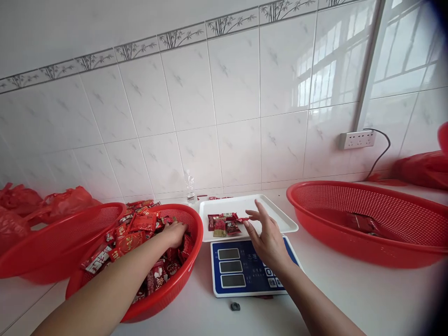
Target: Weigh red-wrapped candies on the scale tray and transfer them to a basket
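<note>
My left hand [174, 234] reaches into a red plastic basket [199, 233] heaped with small red snack packets [135, 233]. Its fingertips are hidden among the packets, so their grip does not show. Above the scale, my right hand [269, 238] has its thumb and index fingertip at the end of a small red packet [242, 220], apparently pinching it, with the other fingers raised. Several red and dark packets [220, 226] lie together on the left part of the white weighing tray [280, 223]. Below the tray is the scale's blue panel [250, 266] with three displays.
On the right stands another red basket [325, 247] with a dark red package inside. A further red basket [35, 254] and red bags [66, 203] are at the left. Behind the tray is a clear bottle [190, 188]. A small dark object [235, 306] lies before the scale.
</note>
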`<act>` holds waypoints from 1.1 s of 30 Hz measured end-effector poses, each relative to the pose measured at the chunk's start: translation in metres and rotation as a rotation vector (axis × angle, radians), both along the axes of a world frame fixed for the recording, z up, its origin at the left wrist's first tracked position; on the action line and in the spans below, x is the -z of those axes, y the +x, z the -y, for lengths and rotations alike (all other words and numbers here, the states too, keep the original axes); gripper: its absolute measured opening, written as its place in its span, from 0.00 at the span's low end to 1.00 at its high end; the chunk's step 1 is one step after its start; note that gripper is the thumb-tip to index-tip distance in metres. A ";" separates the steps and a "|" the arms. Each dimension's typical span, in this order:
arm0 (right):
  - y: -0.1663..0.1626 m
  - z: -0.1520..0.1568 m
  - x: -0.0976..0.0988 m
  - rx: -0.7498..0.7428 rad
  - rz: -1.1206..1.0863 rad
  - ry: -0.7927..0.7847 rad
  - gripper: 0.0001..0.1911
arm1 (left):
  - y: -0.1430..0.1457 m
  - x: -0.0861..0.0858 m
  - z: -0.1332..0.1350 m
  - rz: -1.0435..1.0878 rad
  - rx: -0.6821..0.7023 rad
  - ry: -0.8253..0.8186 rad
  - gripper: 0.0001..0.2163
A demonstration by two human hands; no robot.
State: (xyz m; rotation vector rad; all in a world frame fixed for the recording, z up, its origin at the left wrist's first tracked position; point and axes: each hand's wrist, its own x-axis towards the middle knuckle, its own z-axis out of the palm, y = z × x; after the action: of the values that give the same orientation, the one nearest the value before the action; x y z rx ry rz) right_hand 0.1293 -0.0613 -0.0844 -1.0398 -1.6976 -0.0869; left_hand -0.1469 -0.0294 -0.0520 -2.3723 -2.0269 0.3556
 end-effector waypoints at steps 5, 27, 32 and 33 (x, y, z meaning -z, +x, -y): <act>0.003 -0.002 0.001 0.018 -0.129 0.087 0.37 | -0.002 -0.006 0.005 -0.016 0.039 0.050 0.13; 0.006 -0.009 0.003 0.157 0.206 -0.093 0.19 | -0.005 -0.024 0.000 0.075 -0.049 0.319 0.07; 0.003 -0.005 0.003 0.163 0.316 -0.186 0.21 | -0.005 -0.023 0.002 0.097 -0.059 0.315 0.07; 0.002 -0.004 0.003 0.148 0.335 -0.201 0.21 | -0.005 -0.023 0.002 0.107 -0.061 0.320 0.07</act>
State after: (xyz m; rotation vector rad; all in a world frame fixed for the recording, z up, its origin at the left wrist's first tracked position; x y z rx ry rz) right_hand 0.1311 -0.0574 -0.0873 -1.3601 -1.9577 -0.1984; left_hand -0.1523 -0.0312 -0.0294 -2.1814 -2.0216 -0.0933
